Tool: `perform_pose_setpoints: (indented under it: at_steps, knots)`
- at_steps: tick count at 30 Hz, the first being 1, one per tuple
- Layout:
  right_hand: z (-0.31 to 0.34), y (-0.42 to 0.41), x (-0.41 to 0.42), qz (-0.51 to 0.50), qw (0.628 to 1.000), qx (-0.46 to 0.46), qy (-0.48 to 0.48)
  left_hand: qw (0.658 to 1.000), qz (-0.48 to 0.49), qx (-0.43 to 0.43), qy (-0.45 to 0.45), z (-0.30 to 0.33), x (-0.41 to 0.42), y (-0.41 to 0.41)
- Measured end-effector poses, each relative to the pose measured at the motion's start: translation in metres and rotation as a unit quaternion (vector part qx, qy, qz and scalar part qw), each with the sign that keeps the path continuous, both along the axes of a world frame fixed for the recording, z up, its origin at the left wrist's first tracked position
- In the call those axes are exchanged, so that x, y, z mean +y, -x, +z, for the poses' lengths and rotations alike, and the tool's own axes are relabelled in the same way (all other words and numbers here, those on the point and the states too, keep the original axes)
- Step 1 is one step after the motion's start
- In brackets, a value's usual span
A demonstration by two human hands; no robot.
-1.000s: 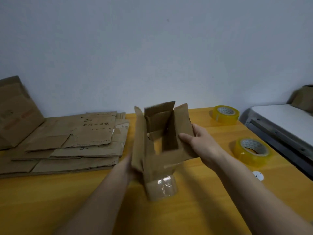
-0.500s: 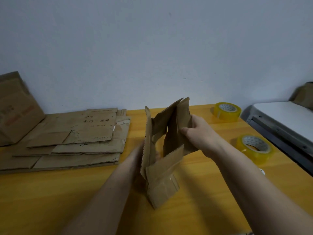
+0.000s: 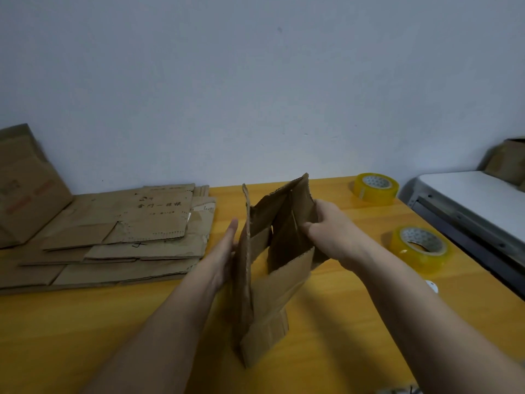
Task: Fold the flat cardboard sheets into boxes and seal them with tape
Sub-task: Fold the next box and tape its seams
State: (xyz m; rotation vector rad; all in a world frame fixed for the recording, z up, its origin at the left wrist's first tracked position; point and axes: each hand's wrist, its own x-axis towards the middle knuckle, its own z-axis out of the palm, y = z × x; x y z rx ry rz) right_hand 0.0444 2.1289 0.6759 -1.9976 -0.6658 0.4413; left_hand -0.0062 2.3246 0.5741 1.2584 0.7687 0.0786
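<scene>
Nearest the viewer, a half-formed cardboard box (image 3: 267, 294) stands on its lower end on the yellow table (image 3: 85, 336), squeezed nearly flat, with its upper flaps open. The left hand (image 3: 224, 251) lies with straight fingers flat against the box's left panel. The right hand (image 3: 329, 231) grips the right panel, its thumb hooked over the panel's edge on the inner side. To the right, a roll of yellow tape (image 3: 420, 247) lies flat on the table, with a small white disc (image 3: 431, 286) just in front of it. To the left lies a stack of flat cardboard sheets (image 3: 119, 237). Farther back, a second tape roll (image 3: 375, 186) sits near the wall, and a cardboard carton (image 3: 25, 186) stands at far left.
</scene>
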Motion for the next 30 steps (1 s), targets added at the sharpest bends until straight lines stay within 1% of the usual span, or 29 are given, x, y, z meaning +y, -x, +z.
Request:
perform_pose_setpoints:
  at_steps: [2,5,8,11,14,16,19,21,26,28,30]
  knots:
    - [0.002,0.001,-0.003,0.024,1.0,0.002,0.008,0.999,-0.032,-0.025,0.02,-0.002,0.008,0.004]
    - [0.004,0.005,-0.005,0.041,0.999,0.001,0.013,0.992,-0.074,-0.044,0.094,-0.004,0.015,0.007]
    - [0.005,0.006,-0.005,0.035,0.998,-0.02,0.041,0.992,-0.107,-0.039,0.047,-0.005,0.009,0.004]
    - [0.007,0.004,-0.004,0.025,0.996,-0.039,0.078,0.994,-0.103,-0.027,-0.001,0.0,0.008,0.001]
    - [0.008,0.004,-0.002,0.017,0.991,-0.072,0.11,0.994,-0.108,0.003,-0.02,0.008,0.01,0.003]
    - [0.01,0.004,0.0,0.014,0.988,-0.09,0.123,0.992,-0.126,-0.004,-0.011,0.015,0.009,0.006]
    - [0.012,0.005,0.003,0.017,0.99,-0.079,0.113,0.991,-0.107,-0.055,0.051,0.021,0.01,0.014]
    - [0.013,0.007,0.003,0.027,0.991,-0.07,0.108,0.988,-0.1,-0.072,0.091,0.019,0.013,0.02]
    - [0.012,0.011,0.006,0.039,0.99,-0.063,0.116,0.985,-0.064,-0.054,0.153,-0.005,0.014,0.028]
    - [0.013,0.01,0.008,0.032,0.988,-0.062,0.137,0.99,-0.04,-0.025,0.131,-0.011,0.007,0.024]
    - [0.011,0.008,0.008,0.019,0.986,-0.05,0.156,0.999,0.008,0.027,0.039,-0.016,-0.002,0.014]
